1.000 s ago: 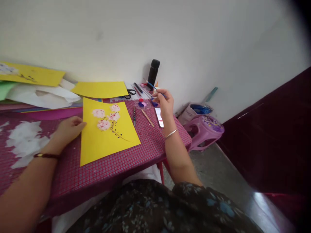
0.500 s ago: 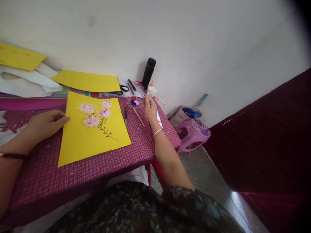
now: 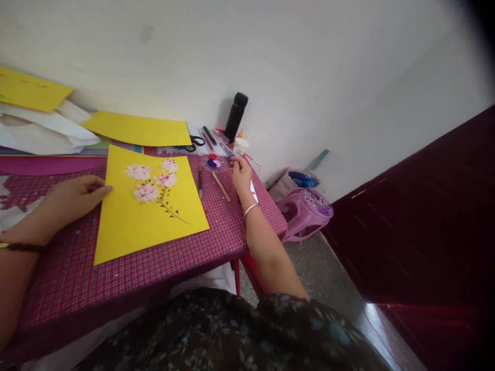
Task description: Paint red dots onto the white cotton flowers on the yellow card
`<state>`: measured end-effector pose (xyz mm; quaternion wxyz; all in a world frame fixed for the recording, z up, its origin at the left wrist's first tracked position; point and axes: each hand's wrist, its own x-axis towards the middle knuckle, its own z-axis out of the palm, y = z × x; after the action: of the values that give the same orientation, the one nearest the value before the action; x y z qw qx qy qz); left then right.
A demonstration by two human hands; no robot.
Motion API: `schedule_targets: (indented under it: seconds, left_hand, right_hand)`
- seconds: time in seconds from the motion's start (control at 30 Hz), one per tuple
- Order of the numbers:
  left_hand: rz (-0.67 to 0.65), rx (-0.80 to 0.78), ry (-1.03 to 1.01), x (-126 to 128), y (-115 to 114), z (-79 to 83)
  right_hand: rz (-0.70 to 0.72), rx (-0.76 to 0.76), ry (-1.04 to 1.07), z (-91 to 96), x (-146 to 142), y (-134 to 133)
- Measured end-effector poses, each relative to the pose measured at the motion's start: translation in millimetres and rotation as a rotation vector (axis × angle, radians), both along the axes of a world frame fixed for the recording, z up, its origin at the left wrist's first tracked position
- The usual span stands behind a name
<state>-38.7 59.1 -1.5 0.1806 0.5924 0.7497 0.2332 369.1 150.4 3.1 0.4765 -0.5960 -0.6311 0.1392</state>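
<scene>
A yellow sheet (image 3: 147,216) painted with pink flowers on a dark stem lies on the red checked tablecloth (image 3: 116,278). My left hand (image 3: 73,196) rests flat on the cloth, fingertips touching the sheet's left edge, fingers stretched out. My right hand (image 3: 242,172) reaches to the table's far right corner, fingers pinched on a thin blue-handled paintbrush (image 3: 227,150) whose tip is at a small paint palette (image 3: 214,163) with red, blue and pink blobs. A phone (image 3: 253,189) lies partly hidden under that wrist.
A pen (image 3: 200,181) and a wooden stick (image 3: 220,186) lie right of the sheet. Scissors (image 3: 192,142), a black bottle (image 3: 236,116), a white cup (image 3: 241,146) and another yellow sheet (image 3: 139,129) sit by the wall. A pink stool (image 3: 307,212) stands on the floor to the right.
My right hand has come down from above the table to the palette with the brush. The view has swung right and down; my left hand stays at the sheet's edge.
</scene>
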Motion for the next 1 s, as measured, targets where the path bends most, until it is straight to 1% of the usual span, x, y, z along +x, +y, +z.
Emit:
schedule_targets:
  seconds: [0.13,0.37,0.6,0.77,1.0]
  left_hand:
    - [0.008,0.003,0.006,0,1,-1.3]
    - [-0.010,0.005,0.008,3,1,1.5]
    - [-0.041,0.001,0.047,-10,7,-9.5]
    - [-0.055,-0.013,0.058,-11,10,-12.2]
    - [-0.058,0.001,0.062,-13,9,-14.4]
  right_hand:
    - [-0.044,-0.073,-0.122,1.0,4,3]
    - [-0.019,-0.205,-0.348,4.4,3,-4]
    - [0.007,-0.298,-0.589,5.8,-3,-14]
    - [0.041,-0.324,-0.675,5.5,-4,-16]
    - [0.056,-0.347,-0.730,5.3,-5,-16]
